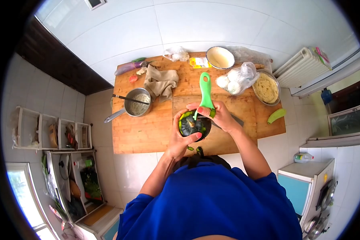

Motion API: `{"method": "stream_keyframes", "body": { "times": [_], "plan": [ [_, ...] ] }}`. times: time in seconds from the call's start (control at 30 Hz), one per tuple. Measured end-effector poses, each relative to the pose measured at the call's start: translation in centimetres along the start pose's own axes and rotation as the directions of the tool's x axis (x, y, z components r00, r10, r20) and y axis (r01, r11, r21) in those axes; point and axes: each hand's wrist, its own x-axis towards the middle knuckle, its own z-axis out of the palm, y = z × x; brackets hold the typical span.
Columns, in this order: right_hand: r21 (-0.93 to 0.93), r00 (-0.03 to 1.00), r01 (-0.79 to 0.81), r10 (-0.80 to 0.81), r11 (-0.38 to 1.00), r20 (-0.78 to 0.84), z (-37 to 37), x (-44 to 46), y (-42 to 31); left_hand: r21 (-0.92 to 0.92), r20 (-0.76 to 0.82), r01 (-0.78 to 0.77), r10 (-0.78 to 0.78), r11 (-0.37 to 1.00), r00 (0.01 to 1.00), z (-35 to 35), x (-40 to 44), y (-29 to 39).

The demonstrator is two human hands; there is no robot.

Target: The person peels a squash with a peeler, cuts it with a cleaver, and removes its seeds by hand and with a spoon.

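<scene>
The saucepan (139, 115) stands on the wooden counter (144, 140), with white food inside and a dark stick (128, 99) lying across its rim. To the right of this saucepan, and a little nearer to the person's body, there is the dark green squash (190, 125), held up over the counter. The left hand (178, 138) has its fingers curved around the squash and its thumb pressed on the near part. The right hand (221, 114) has the fingers closed on the green peeler (205, 90), whose handle points away from the body; its lower end is at the squash, but I cannot tell whether the blade touches. Along the squash's border, brighter green skin is visible. Small green peelings (191, 148) lie to the right of the saucepan, closer to the body. Just beyond the saucepan, slightly to its right, is a crumpled brown cloth (161, 82). Well apart to the saucepan's right are a plastic bag (248, 72) with white round things and a metal bowl (279, 93) of yellowish food.
</scene>
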Motion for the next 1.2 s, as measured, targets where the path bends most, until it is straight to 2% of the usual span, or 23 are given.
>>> {"method": "stream_keyframes", "body": {
  "times": [0.03, 0.07, 0.1, 0.13, 0.27, 0.37, 0.4, 0.43, 0.47, 0.53, 0.57, 0.6, 0.67, 0.73, 0.8, 0.83, 0.87, 0.93, 0.97, 1.03, 1.1, 1.17, 1.2],
  "plan": [
    [-0.011, 0.998, 0.039, -0.039, 0.999, 0.040, -0.1, 0.2, -0.2, 0.000, -0.002, 0.000, 0.000, 1.000, 1.000, 0.0, -0.1, 0.2],
    [-0.011, 0.998, 0.038, -0.038, 0.999, 0.040, -0.3, 0.3, -0.5, -0.001, 0.002, 0.068, -0.068, 0.998, 0.998, 0.2, -0.3, 0.7],
    [-0.040, 0.994, 0.012, -0.008, 0.999, 0.112, -0.6, 0.3, -0.9, -0.001, 0.008, 0.137, -0.137, 0.991, 0.991, 0.3, -0.4, 0.9],
    [-0.070, 0.983, -0.010, 0.023, 0.997, 0.183, -0.8, 0.4, -1.1, 0.000, 0.009, 0.136, -0.136, 0.991, 0.991, 0.2, -0.4, 0.9],
    [-0.131, 0.975, -0.040, 0.068, 0.991, 0.213, -1.1, 0.4, -0.9, 0.004, 0.043, 0.190, -0.190, 0.982, 0.981, -0.5, -0.7, 0.1],
    [-0.045, 0.984, -0.010, 0.018, 0.999, 0.175, -0.6, 0.4, -0.4, 0.048, 0.052, 0.248, -0.250, 0.968, 0.967, 0.0, -1.4, 0.2],
    [-0.058, 0.978, -0.072, 0.082, 0.996, 0.193, -0.4, 0.4, -0.4, 0.087, 0.051, 0.263, -0.267, 0.961, 0.962, 0.8, -1.9, 0.2],
    [-0.078, 0.966, -0.135, 0.148, 0.988, 0.212, -0.3, 0.4, -0.4, 0.102, 0.125, 0.245, -0.257, 0.964, 0.958, 1.4, -1.8, 0.4],
    [-0.077, 0.966, -0.136, 0.150, 0.988, 0.211, -0.3, 0.5, 0.0, 0.101, 0.125, 0.247, -0.259, 0.964, 0.958, 1.3, -1.6, 0.4],
    [0.086, 0.991, -0.136, 0.135, 0.987, 0.013, -0.3, 1.0, 0.3, 0.138, 0.088, 0.200, -0.213, 0.970, 0.973, 1.0, -0.9, 0.5],
    [0.106, 0.968, -0.174, 0.189, 0.979, -0.164, -0.4, 1.2, 0.1, 0.142, 0.064, 0.175, -0.186, 0.974, 0.980, 0.7, -0.4, 0.2],
    [0.102, 0.970, -0.173, 0.187, 0.980, -0.157, -0.8, 1.5, 0.6, 0.141, 0.061, 0.169, -0.179, 0.975, 0.982, 0.5, 0.0, 0.1],
    [0.040, 0.922, -0.032, 0.045, 0.999, -0.384, -1.8, 2.1, 1.9, 0.090, 0.051, 0.208, -0.213, 0.974, 0.976, -0.2, 0.7, 0.2],
    [0.004, 0.925, -0.062, 0.059, 0.998, -0.376, -1.3, 1.1, 0.6, 0.057, 0.038, 0.219, -0.221, 0.974, 0.975, -0.8, 1.1, 0.2],
    [0.105, 0.987, -0.162, 0.163, 0.981, -0.002, -1.1, -0.1, -0.2, -0.017, 0.130, 0.305, -0.301, 0.952, 0.945, -0.9, 1.4, 0.9],
    [0.070, 0.986, -0.153, 0.148, 0.986, 0.075, -0.9, -0.3, -0.2, -0.030, 0.147, 0.335, -0.327, 0.942, 0.933, -0.9, 1.3, 1.1],
    [0.071, 0.986, -0.156, 0.151, 0.985, 0.071, -1.0, -0.4, -0.1, -0.031, 0.149, 0.339, -0.331, 0.940, 0.932, -1.0, 1.4, 1.1],
    [-0.002, 0.981, -0.092, 0.091, 0.996, 0.170, -1.2, -0.3, 0.0, -0.011, 0.180, 0.396, -0.388, 0.918, 0.904, -1.1, 1.4, 1.3],
    [0.015, 0.985, -0.088, 0.085, 0.996, 0.148, -1.0, -0.2, -0.2, -0.009, 0.180, 0.398, -0.390, 0.918, 0.903, -1.0, 1.3, 1.3],
    [0.012, 0.991, -0.070, 0.068, 0.997, 0.117, -0.9, -0.2, 0.2, 0.078, 0.165, 0.243, -0.253, 0.967, 0.953, -0.5, 1.1, 1.0],
    [0.006, 0.995, -0.049, 0.049, 0.999, 0.086, -0.6, -0.2, 0.6, 0.105, 0.141, 0.217, -0.230, 0.971, 0.963, -0.5, 0.9, 0.5],
    [0.133, 0.998, -0.036, 0.042, 0.990, -0.046, 0.2, -0.5, 1.0, 0.128, 0.118, 0.189, -0.204, 0.974, 0.972, -0.4, 0.7, 0.1],
    [0.133, 0.998, -0.037, 0.043, 0.990, -0.047, 0.5, -0.5, 1.1, 0.166, 0.082, 0.182, -0.197, 0.969, 0.977, -0.3, 0.6, 0.1]
  ]
}}
